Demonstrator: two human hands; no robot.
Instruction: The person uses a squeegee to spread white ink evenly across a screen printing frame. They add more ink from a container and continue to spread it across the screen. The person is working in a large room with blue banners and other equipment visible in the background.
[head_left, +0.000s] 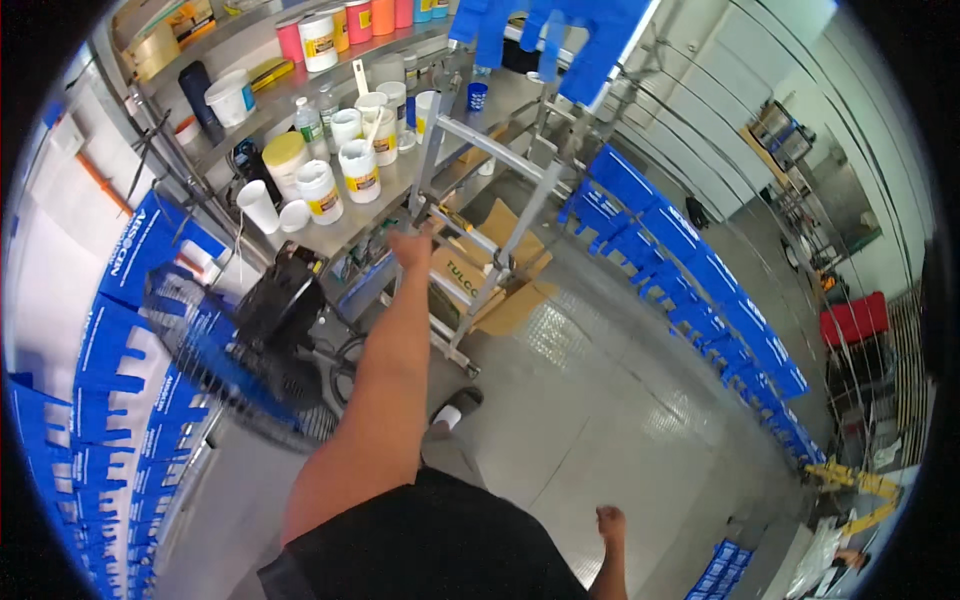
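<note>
The left hand (411, 246) has its grip closed around a rail of the grey metal frame rack (490, 215). The frame stands on the floor against the steel table (400, 195), not yet moved away. White paint tubs (358, 170) stand just above the grip; a black fan (280, 310) crowds below-left. The right hand (610, 525) hangs loose, holding nothing.

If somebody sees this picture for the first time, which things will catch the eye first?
First the person's left hand, stretched out to grip a metal frame standing on the floor in the middle. Behind it, a steel bench is crowded with white tubs bearing yellow labels. Rows of blue printed sheets hang along the right and lower left.
</note>
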